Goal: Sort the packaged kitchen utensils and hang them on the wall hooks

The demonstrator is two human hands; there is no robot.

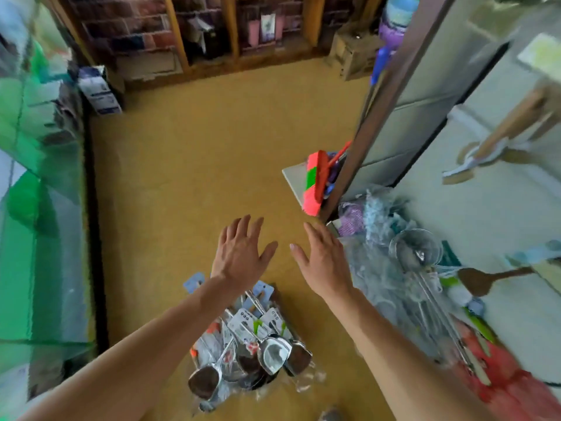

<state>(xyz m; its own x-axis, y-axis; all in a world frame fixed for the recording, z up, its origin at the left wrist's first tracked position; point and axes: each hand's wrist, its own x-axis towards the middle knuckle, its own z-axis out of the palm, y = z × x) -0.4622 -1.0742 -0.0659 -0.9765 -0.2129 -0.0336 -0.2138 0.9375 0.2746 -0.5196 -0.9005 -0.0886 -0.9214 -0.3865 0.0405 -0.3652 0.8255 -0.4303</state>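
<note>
A pile of packaged metal spatulas and ladles (261, 344) lies on the yellow floor (194, 165) below my forearms, in clear wrappers with white and blue cards. My left hand (239, 253) and my right hand (321, 262) are stretched out over the floor beyond the pile, fingers straight and spread, palms down, holding nothing. On the white wall at right hang a metal strainer (416, 250), a wooden spatula (485, 279) and other packaged utensils (382, 268).
A pink and green broom (315, 183) leans by a brown door frame (385, 98). Wooden shelves (233, 28) stand against a brick wall at the back. A glass counter (39, 208) runs along the left. A white box (100, 89) sits in the far left corner.
</note>
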